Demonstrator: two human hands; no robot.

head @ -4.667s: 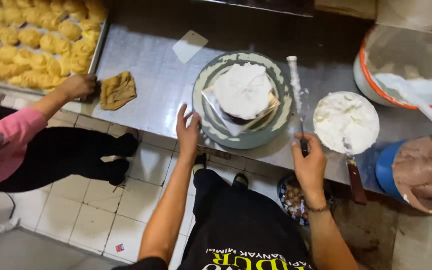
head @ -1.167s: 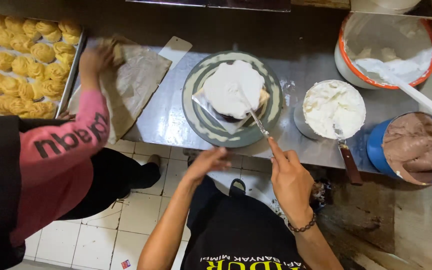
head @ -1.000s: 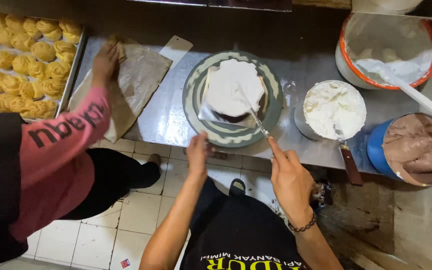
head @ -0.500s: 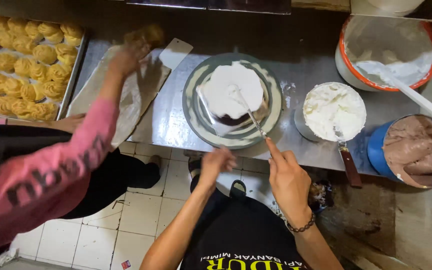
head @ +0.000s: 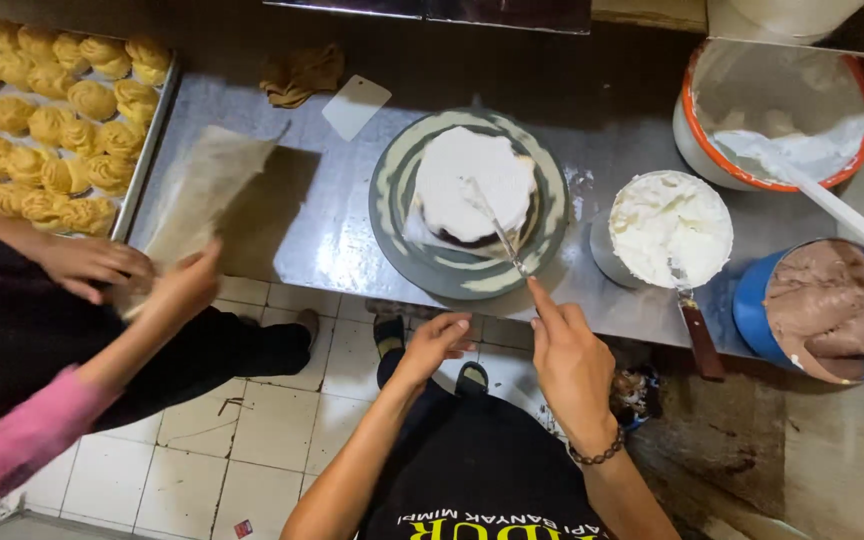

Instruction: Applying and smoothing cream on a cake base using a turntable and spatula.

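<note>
Right hand: fingers curled about the handle of a palette knife, index finger extended along it; blade laid flat on the white-iced cake. Left hand: fingers loosely bent, slightly spread, holding nothing, just below the table edge, near the turntable. Cake centred on the turntable, dark sponge showing at its lower edge. Right of the turntable: bowl of white cream with a second knife; beyond, blue tub of brown cream and orange-rimmed bucket. Left of the turntable: white scraper, a co-worker's hands gripping brown paper, tray of pastries.
</note>
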